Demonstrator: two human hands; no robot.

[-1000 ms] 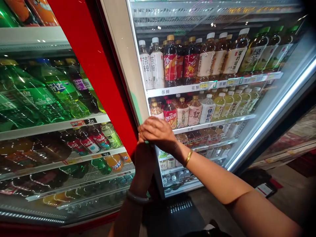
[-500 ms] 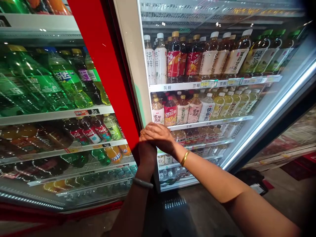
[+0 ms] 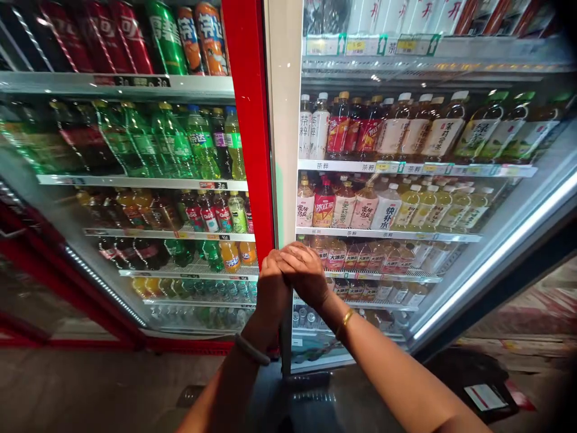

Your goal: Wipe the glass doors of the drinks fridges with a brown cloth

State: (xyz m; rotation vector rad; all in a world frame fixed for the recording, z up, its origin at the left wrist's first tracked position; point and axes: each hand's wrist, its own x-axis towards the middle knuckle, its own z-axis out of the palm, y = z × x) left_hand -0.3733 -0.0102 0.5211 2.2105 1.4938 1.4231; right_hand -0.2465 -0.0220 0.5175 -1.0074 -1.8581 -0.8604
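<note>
Both hands meet at the white door frame [image 3: 283, 180] between the two coolers: my left hand [image 3: 271, 287] looks curled around its edge, my right hand [image 3: 305, 272] laid flat over the left. I judge the door stiff, heavy and smooth; grip that vertical edge, not the glass [image 3: 406, 198].

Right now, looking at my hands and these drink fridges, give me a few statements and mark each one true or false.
1. The right hand lies over the left hand. True.
2. Both hands are inside the fridge, gripping a bottle. False: they press together at the white door frame, outside the shelves.
3. The left fridge has a red frame. True.
4. The right wrist is bare. False: it wears a gold bangle.
5. Green soda bottles stand in the left fridge. True.
</note>
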